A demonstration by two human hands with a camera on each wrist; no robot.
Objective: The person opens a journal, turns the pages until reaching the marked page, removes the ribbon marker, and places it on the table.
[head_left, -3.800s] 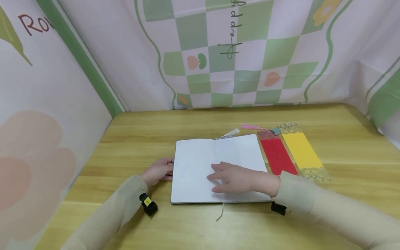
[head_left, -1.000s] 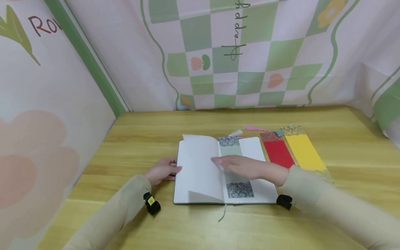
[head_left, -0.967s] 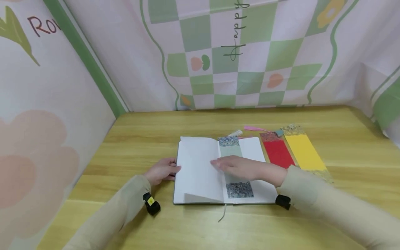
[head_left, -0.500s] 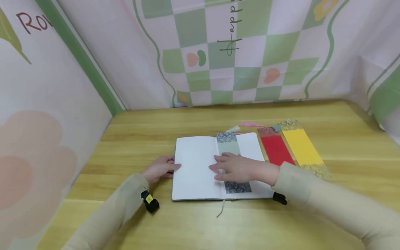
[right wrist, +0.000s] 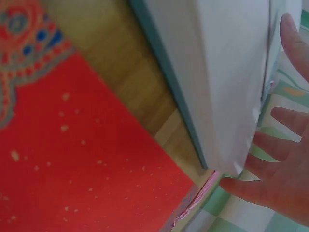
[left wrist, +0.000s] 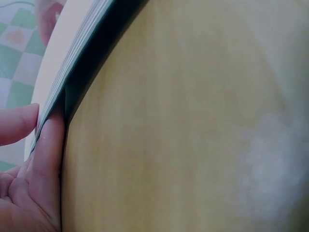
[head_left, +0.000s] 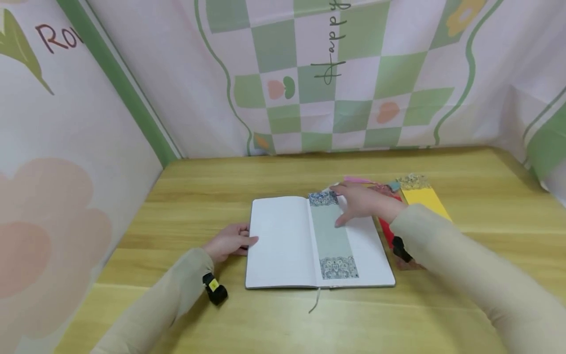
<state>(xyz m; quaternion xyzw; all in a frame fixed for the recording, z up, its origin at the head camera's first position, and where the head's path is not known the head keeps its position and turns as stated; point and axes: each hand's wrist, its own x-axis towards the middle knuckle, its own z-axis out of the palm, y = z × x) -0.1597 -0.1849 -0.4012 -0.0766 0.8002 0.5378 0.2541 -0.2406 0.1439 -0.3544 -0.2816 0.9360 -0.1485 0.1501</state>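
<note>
An open notebook (head_left: 280,241) with blank white pages lies on the table. On its right-hand page, along the fold, lies a pale green bookmark (head_left: 331,236) with lace-patterned ends. My left hand (head_left: 226,241) holds the notebook's left edge, thumb over the page. In the left wrist view, fingers (left wrist: 48,159) reach under the page edges. My right hand (head_left: 360,200) is over the bookmark's upper right side, partly covering the white tassel (head_left: 329,187). Seen from the right wrist, its fingers are spread; whether they touch the bookmark is unclear.
Right of the notebook lie a red bookmark (head_left: 386,232), partly under the right forearm, and a yellow bookmark (head_left: 425,201). A pink tassel (head_left: 355,179) lies behind the notebook. A grey ribbon (head_left: 315,301) hangs from the notebook's near edge. A printed curtain (head_left: 345,113) stands behind the table.
Earlier, a page turned over to the left, uncovering the pale green bookmark, and settled flat. My right hand has since moved from the fold up to the bookmark's top. The left hand stays at the edge.
</note>
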